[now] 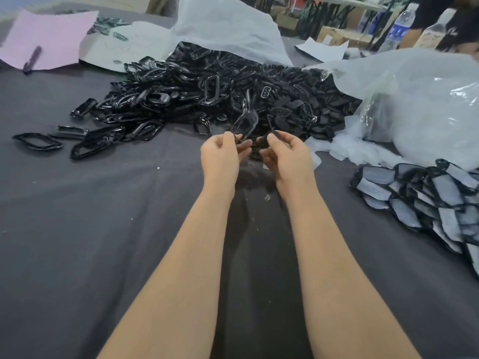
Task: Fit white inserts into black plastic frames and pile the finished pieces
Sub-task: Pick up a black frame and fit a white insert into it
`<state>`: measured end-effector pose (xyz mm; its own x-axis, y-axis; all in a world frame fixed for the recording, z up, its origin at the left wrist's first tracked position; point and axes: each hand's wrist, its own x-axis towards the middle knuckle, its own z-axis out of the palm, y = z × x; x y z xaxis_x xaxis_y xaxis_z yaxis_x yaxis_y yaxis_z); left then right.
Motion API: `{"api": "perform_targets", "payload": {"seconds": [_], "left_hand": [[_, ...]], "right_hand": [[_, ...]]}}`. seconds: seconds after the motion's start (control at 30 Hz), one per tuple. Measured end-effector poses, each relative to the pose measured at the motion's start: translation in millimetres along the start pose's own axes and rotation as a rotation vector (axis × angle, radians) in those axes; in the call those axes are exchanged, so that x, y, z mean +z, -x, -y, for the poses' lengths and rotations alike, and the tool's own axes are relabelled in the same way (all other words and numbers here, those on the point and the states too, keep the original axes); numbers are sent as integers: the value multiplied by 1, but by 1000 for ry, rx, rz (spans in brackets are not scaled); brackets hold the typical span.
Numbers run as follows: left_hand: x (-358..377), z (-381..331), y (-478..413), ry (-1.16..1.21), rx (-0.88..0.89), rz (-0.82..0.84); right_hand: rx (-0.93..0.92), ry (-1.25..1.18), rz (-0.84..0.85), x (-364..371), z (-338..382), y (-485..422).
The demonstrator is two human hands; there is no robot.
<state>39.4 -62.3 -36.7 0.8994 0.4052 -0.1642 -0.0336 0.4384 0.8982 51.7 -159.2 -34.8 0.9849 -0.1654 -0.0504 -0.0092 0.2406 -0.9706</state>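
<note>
A big heap of shiny black frames (207, 92) lies in front of us, all jumbled. The finished pieces (425, 200), black rims with pale middles, are piled on our right. Our left hand (220, 156) and right hand (287, 154) pinch 1 blurry black piece (263, 142).

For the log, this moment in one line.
left hand pinches clear piece | right hand pinches black piece | frame heap ahead | finished pile right

hands: our left hand (223, 154) and right hand (285, 154) pinch a blurred black plastic piece (262, 143) | behind: heap of loose black plastic frames (207, 92) | right: pile of black frames with white inserts (427, 200) on dark grey cloth (103, 229)
</note>
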Motion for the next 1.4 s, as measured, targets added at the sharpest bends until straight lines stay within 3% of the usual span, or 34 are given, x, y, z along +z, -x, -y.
{"api": "perform_targets", "payload": {"seconds": [0.27,0.4,0.67,0.9,1.0,1.07,1.2,1.4], "left_hand": [[-3,5,-3,-309,160,-35],[-5,6,-4,-413,257,-89],[-8,1,-2,-151,180,-102],[-7,-5,4,-153,118,-7],[-3,-3,8,-326,166,4],[-2,-1,9,-475,255,5],[1,0,9,-650,358,112],[-2,0,1,-565,344,135]], "right_hand": [[-65,-48,-81,3,2,2],[-26,-181,-7,7,7,6],[-98,-136,13,6,4,9],[-116,-19,51,9,2,9],[-166,-41,127,14,2,11],[-235,32,135,18,1,12],[-338,312,-10,12,-2,9],[-351,568,81,2,-4,5]]}}
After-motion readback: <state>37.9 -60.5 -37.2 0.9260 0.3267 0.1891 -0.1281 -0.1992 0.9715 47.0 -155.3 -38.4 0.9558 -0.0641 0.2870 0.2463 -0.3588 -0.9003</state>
